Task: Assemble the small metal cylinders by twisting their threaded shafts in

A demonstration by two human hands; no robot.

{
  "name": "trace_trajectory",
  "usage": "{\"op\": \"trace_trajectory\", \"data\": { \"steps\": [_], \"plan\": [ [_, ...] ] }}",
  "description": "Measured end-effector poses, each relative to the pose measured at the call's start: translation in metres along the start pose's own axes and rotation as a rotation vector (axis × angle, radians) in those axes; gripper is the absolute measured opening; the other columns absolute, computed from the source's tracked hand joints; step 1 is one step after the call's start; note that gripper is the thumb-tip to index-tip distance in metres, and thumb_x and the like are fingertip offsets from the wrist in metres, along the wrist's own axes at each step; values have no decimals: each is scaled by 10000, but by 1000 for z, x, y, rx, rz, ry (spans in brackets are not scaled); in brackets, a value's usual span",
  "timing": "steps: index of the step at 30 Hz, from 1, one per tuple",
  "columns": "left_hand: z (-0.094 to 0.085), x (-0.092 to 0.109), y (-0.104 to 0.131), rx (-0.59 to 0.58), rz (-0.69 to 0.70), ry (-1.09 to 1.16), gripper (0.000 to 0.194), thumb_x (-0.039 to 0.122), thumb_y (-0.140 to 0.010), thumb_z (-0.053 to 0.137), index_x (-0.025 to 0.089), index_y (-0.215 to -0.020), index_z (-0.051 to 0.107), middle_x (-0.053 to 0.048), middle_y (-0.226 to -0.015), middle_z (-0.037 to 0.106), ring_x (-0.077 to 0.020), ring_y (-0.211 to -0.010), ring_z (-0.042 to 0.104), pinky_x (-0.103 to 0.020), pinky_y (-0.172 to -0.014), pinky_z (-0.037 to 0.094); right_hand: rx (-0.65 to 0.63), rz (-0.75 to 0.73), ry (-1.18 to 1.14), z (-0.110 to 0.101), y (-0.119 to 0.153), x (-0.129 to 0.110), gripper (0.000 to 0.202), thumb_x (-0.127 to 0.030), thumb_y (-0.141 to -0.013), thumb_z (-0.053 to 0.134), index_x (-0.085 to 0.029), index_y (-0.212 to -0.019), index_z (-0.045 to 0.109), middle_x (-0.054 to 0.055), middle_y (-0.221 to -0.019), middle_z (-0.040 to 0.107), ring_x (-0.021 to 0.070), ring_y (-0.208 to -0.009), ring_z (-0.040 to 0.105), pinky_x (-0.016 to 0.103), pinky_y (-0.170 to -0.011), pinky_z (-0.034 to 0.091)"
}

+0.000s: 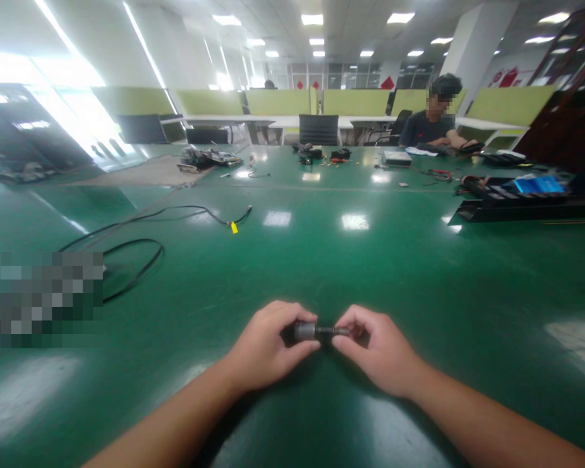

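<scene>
A small dark grey metal cylinder with a thin shaft (305, 331) lies level between my hands, just above or on the green tabletop (292, 266). My left hand (273, 341) is closed round the thick cylinder end, thumb below and fingers above. At the other end, my right hand (377, 344) pinches the tip of the thin shaft between thumb and fingers. A short stretch of the shaft shows between the two grips. Its exact kind is too small to make out, and my fingers hide both ends.
A black cable (190, 208) with a yellow tag (233, 227) runs across the left, near a pixelated patch. Black equipment with a long rail (517, 211) stands at right. Assorted parts (207, 158) lie along the far side. A person (431, 123) sits at the far right.
</scene>
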State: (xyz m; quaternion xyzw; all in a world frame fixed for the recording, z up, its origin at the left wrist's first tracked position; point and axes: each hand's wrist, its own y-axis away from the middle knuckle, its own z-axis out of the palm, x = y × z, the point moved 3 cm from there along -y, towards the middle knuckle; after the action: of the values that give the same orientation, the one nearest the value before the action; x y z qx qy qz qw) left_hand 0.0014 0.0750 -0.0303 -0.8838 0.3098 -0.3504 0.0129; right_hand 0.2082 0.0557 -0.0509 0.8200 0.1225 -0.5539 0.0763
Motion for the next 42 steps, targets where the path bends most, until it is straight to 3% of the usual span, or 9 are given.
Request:
{"op": "trace_trajectory", "data": {
  "steps": [42],
  "plan": [
    [-6, -3, -1, 34, 1, -25, 219, 329, -829, 689, 227, -1019, 650, -28, -963, 698, -191, -878, 647, -326, -811, 482, 40, 8, -28, -2, -2, 2, 48, -215, -809, 663, -177, -830, 641, -14, -694, 629, 136, -649, 568, 242, -614, 421]
  ]
}}
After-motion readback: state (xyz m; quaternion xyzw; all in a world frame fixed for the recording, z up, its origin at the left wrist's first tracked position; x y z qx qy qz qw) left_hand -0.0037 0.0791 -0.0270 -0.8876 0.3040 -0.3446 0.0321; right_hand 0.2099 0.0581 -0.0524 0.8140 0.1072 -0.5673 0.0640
